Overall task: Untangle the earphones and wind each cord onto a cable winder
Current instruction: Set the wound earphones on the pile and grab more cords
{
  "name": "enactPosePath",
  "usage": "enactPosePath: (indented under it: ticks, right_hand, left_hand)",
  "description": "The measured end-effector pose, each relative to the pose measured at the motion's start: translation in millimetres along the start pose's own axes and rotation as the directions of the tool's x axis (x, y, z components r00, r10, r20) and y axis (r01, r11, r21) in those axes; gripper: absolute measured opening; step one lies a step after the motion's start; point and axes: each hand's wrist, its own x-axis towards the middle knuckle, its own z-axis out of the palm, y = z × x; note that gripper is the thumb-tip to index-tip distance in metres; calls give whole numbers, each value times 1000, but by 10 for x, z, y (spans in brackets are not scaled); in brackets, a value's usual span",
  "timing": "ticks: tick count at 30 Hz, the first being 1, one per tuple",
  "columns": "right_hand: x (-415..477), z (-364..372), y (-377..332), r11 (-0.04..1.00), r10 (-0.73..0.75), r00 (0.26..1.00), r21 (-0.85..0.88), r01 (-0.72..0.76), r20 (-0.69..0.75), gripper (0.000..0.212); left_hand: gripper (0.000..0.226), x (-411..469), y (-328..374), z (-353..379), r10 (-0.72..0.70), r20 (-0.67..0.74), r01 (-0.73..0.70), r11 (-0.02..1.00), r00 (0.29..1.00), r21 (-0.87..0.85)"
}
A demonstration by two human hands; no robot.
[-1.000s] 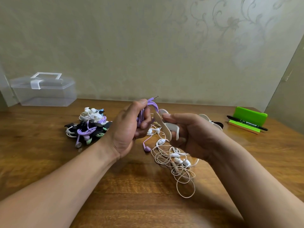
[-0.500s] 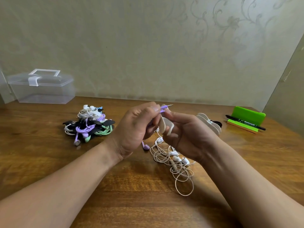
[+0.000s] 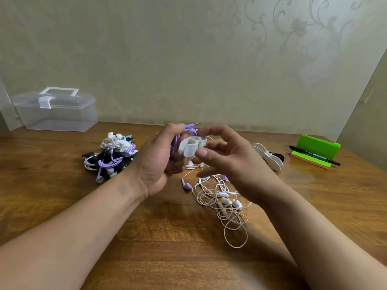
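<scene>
Both hands meet above the middle of the brown wooden table (image 3: pixel 62 206). The left hand (image 3: pixel 159 162) curls round a coiled purple earphone cord (image 3: pixel 189 130), likely so it cannot spring loose, while the right hand (image 3: pixel 234 164) pinches a white plastic cable winder (image 3: pixel 191 146) against it.

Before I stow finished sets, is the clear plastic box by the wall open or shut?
Shut: the clear plastic box has its lid seated, white latch folded down over the rim.
</scene>
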Motion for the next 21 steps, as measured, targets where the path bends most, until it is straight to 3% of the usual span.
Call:
enactPosePath:
  ticks: [3, 6, 9, 12, 17, 21]
  right_hand:
    - [4, -4, 115, 900, -157, 985, -422, 112, -75, 28]
    - [26, -23, 175, 749, -316, 943, -638, 181, -103, 31]
    - [30, -9, 181, 702, -377, 926, -655, 279, -11, 28]
    - [28, 24, 196, 673, -381, 924, -676, 299, 30, 25]
    - [40, 90, 149, 541, -437, 896, -770, 337, 85, 19]
    - [16, 147, 139, 582, -372, 926, -760, 290, 69, 12]
  left_hand:
    - [42, 16, -4, -24, -61, 20, 62, 997, 998, -39]
    - [45, 14, -2, -11, -96, 17, 96, 995, 995, -38]
    - [44, 5, -6, 21, -150, 15, 151, 980, 989, -130]
    - [43, 0, -9, 33, -191, 19, 191, 966, 981, -175]
    - [42, 3, 0, 23, -241, 29, 242, 949, 970, -202]
    - [42, -17, -20, 51, -257, 86, 269, 946, 963, -182]
